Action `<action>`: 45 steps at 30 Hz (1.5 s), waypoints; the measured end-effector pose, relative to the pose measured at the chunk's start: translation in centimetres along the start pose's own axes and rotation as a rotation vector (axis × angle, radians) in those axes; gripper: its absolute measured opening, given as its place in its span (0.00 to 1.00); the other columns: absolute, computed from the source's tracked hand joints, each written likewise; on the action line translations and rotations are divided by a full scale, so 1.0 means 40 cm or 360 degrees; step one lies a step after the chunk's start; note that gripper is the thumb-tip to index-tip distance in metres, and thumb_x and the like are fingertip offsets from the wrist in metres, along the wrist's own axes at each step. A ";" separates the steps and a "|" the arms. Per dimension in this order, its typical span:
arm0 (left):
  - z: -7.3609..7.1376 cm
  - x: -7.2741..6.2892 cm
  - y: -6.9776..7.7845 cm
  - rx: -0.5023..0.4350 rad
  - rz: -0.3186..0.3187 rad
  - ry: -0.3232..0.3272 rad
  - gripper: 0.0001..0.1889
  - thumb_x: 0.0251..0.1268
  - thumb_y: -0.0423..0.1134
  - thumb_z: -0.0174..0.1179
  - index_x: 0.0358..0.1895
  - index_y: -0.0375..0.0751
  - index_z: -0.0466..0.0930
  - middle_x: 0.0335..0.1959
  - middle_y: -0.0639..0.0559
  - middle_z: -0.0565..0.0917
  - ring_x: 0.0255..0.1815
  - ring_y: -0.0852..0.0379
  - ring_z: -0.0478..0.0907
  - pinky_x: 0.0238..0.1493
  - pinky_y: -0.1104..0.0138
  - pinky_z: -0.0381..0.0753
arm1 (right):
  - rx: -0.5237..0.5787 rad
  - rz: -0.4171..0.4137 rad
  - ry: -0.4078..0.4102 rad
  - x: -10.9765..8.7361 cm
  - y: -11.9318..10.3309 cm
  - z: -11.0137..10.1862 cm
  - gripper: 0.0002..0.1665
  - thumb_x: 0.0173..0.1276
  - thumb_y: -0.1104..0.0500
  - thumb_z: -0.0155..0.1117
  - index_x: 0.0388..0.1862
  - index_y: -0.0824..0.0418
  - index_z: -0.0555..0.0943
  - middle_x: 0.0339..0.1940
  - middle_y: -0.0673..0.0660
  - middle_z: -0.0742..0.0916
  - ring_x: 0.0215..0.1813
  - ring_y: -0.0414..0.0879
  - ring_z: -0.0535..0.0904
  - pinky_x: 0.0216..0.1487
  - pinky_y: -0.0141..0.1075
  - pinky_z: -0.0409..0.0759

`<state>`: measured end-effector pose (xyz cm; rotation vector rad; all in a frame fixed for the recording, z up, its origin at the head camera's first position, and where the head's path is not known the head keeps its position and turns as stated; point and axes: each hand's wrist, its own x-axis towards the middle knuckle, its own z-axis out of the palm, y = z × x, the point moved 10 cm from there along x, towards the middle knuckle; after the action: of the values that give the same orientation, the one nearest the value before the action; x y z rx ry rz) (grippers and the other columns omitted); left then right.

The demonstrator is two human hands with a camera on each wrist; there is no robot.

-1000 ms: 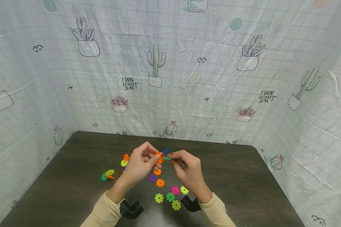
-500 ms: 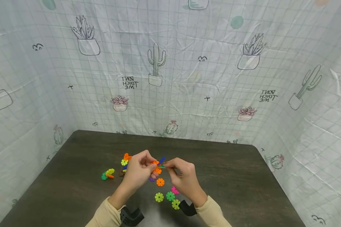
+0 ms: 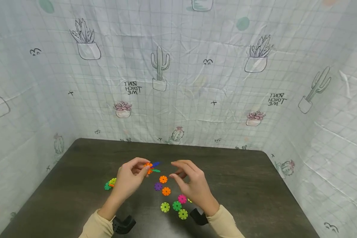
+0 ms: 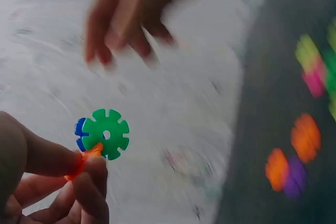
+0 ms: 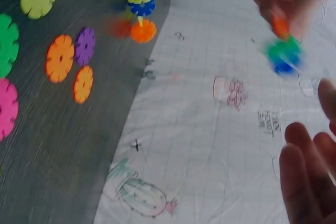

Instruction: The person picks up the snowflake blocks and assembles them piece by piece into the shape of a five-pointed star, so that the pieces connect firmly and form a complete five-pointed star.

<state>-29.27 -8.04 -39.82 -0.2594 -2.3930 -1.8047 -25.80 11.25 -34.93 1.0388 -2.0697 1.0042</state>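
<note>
My left hand (image 3: 128, 178) pinches an orange notched disc (image 3: 149, 168) between thumb and fingers above the table. A blue notched disc (image 3: 156, 164) and a green notched disc (image 3: 156, 171) stick out from its right side. In the left wrist view the green disc (image 4: 116, 136) faces the camera and partly covers the blue one (image 4: 80, 128). My right hand (image 3: 193, 181) hovers to the right with thumb and fingers apart, holding nothing. Its fingers (image 5: 300, 166) also show in the right wrist view, away from the joined discs, which are blurred there.
Loose notched discs lie on the dark table (image 3: 232, 178): orange (image 3: 166, 191), purple (image 3: 158, 186), pink (image 3: 182, 199), green (image 3: 177, 206) and yellow-green (image 3: 165, 207). Joined discs (image 5: 142, 9) lie further left, partly hidden by my left hand in the head view. A patterned cloth (image 3: 184, 109) surrounds the table.
My right hand has let go of the green disc, which stays attached to the orange one. My left hand has moved left with the joined discs, widening the gap between the hands.
</note>
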 end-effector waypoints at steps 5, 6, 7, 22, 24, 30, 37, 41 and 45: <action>-0.021 -0.043 -0.122 0.0343 -0.0154 0.0010 0.08 0.68 0.33 0.66 0.48 0.42 0.87 0.30 0.53 0.86 0.29 0.57 0.84 0.29 0.69 0.81 | -0.0102 0.0112 0.0062 -0.011 0.028 -0.031 0.19 0.61 0.68 0.76 0.51 0.58 0.84 0.49 0.54 0.84 0.34 0.39 0.83 0.31 0.29 0.84; -0.018 -0.051 -0.148 0.0363 -0.0190 -0.0009 0.08 0.68 0.32 0.66 0.48 0.42 0.87 0.30 0.53 0.85 0.28 0.57 0.84 0.28 0.69 0.81 | -0.0125 0.0129 0.0067 -0.015 0.033 -0.035 0.19 0.61 0.68 0.76 0.50 0.57 0.85 0.48 0.53 0.84 0.33 0.38 0.82 0.31 0.29 0.83; -0.015 -0.058 -0.171 0.0364 -0.0219 -0.0021 0.08 0.68 0.32 0.66 0.48 0.40 0.87 0.29 0.53 0.85 0.28 0.56 0.84 0.27 0.69 0.81 | -0.0142 0.0146 0.0068 -0.019 0.037 -0.038 0.18 0.60 0.68 0.76 0.49 0.57 0.85 0.48 0.52 0.84 0.33 0.37 0.82 0.30 0.29 0.83; -0.025 -0.068 -0.221 0.0969 -0.0071 -0.0040 0.14 0.66 0.29 0.66 0.53 0.34 0.82 0.22 0.50 0.81 0.15 0.60 0.74 0.16 0.68 0.72 | -0.0157 0.0283 -0.0067 -0.038 0.072 -0.031 0.13 0.63 0.67 0.74 0.46 0.58 0.84 0.47 0.53 0.83 0.33 0.36 0.81 0.29 0.33 0.84; -0.031 -0.066 -0.204 0.1192 0.0011 0.0009 0.14 0.65 0.31 0.67 0.52 0.33 0.82 0.24 0.47 0.81 0.16 0.57 0.73 0.15 0.65 0.72 | -0.0150 0.0290 -0.0071 -0.038 0.074 -0.031 0.13 0.63 0.66 0.74 0.46 0.58 0.84 0.47 0.53 0.83 0.33 0.36 0.81 0.29 0.34 0.85; -0.021 -0.058 -0.141 0.1518 0.0183 0.0140 0.14 0.63 0.32 0.69 0.49 0.34 0.81 0.29 0.42 0.79 0.15 0.54 0.71 0.11 0.65 0.70 | -0.0149 0.0330 -0.0118 -0.043 0.080 -0.030 0.13 0.64 0.66 0.74 0.46 0.58 0.84 0.46 0.53 0.83 0.32 0.36 0.81 0.30 0.34 0.85; 0.090 0.003 -0.073 0.1517 0.0376 -0.0067 0.14 0.59 0.40 0.74 0.45 0.39 0.85 0.33 0.45 0.83 0.22 0.50 0.79 0.19 0.59 0.79 | -0.0224 0.0531 -0.0548 -0.064 0.124 0.014 0.11 0.65 0.62 0.74 0.44 0.55 0.84 0.40 0.52 0.84 0.36 0.43 0.81 0.37 0.33 0.84; 0.161 0.027 -0.105 0.1459 0.0260 -0.0300 0.17 0.59 0.45 0.74 0.46 0.39 0.85 0.34 0.46 0.83 0.28 0.49 0.81 0.26 0.56 0.83 | -0.0313 0.0610 -0.0801 -0.103 0.155 0.044 0.11 0.65 0.59 0.74 0.45 0.54 0.83 0.42 0.52 0.83 0.39 0.46 0.79 0.38 0.33 0.80; 0.197 0.038 -0.153 0.1497 0.0106 -0.0388 0.22 0.58 0.49 0.74 0.48 0.37 0.83 0.35 0.44 0.82 0.32 0.45 0.82 0.31 0.51 0.83 | -0.0350 0.0730 -0.0999 -0.150 0.186 0.065 0.15 0.63 0.57 0.76 0.46 0.55 0.82 0.45 0.53 0.82 0.40 0.46 0.78 0.37 0.35 0.79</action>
<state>-32.11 -2.01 -47.43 -0.4381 -3.0234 -0.4894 -29.48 14.39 -43.59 0.8475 -2.9542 0.6702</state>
